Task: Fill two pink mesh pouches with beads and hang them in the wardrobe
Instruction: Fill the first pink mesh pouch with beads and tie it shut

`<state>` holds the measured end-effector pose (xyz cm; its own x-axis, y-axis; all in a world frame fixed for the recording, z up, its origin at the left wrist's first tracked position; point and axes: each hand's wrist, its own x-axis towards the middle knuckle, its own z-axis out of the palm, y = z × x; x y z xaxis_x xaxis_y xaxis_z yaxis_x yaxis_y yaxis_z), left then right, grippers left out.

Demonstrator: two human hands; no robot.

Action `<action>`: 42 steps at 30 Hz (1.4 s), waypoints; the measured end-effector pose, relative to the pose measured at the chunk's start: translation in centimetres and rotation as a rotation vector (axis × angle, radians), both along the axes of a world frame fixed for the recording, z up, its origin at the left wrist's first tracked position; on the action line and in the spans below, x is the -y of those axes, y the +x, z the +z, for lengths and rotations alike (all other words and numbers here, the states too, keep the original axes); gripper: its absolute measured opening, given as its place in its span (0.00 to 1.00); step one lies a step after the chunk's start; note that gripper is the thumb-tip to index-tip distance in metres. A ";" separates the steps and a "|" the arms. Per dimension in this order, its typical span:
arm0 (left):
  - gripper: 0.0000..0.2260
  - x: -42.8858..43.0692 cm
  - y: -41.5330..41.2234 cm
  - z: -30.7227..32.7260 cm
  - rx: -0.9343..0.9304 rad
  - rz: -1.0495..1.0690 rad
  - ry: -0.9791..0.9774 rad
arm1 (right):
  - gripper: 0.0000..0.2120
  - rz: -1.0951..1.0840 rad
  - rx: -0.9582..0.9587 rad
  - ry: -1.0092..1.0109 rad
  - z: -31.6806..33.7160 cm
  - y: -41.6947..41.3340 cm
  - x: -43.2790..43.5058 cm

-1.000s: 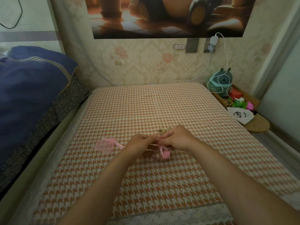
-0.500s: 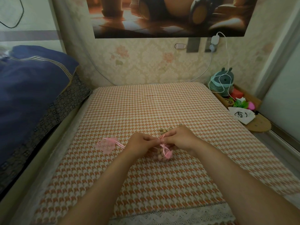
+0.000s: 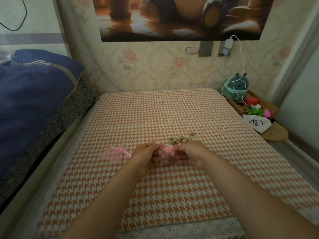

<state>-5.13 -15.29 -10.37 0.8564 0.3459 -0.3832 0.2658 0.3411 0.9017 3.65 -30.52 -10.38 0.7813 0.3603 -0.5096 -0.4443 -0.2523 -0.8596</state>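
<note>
A pink mesh pouch (image 3: 167, 155) with beads inside hangs between my hands just above the houndstooth table cloth (image 3: 155, 118). My left hand (image 3: 146, 155) pinches its ribbon on the left side, and my right hand (image 3: 191, 155) pinches the ribbon on the right, with the gathered neck between them. A second pink mesh pouch (image 3: 113, 154) lies flat on the cloth to the left, its ribbon trailing toward my left hand. Several loose wooden beads (image 3: 179, 139) sit in a cluster just beyond my right hand.
A blue quilt (image 3: 34, 94) on a patterned mattress edge rises at the left. At the right, a low wooden shelf (image 3: 274, 133) holds a plush toy (image 3: 237, 88), a white drawstring bag (image 3: 257, 124) and small toys. A white cable (image 3: 241, 66) hangs from the wall socket.
Both hands have pulled slightly apart on the ribbons and the pouch neck has gathered tight. The hands shifted a little toward me, uncovering more of the loose beads.
</note>
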 end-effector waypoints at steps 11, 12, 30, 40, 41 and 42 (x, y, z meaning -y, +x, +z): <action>0.04 -0.9 -0.8 -1.2 0.138 0.042 0.202 | 0.06 -0.176 -0.160 0.210 -0.1 -0.1 -1.5; 0.04 -0.9 -0.9 -1.3 0.144 0.024 0.377 | 0.06 -0.176 -0.146 0.215 -0.1 -0.1 -1.5; 0.07 -0.4 -2.3 -2.6 0.263 0.061 0.836 | 0.09 0.022 0.527 -0.161 -0.2 -2.9 -1.4; 0.06 -0.1 -6.4 -1.9 0.261 -0.010 1.094 | 0.06 0.227 0.651 -0.390 0.6 -6.5 -2.2; 0.07 -0.2 -6.4 -2.0 0.266 0.006 1.054 | 0.06 0.220 0.651 -0.387 0.6 -6.6 -2.2; 0.07 -0.3 -6.4 -2.2 0.264 0.028 1.008 | 0.07 0.214 0.637 -0.372 0.7 -6.7 -2.3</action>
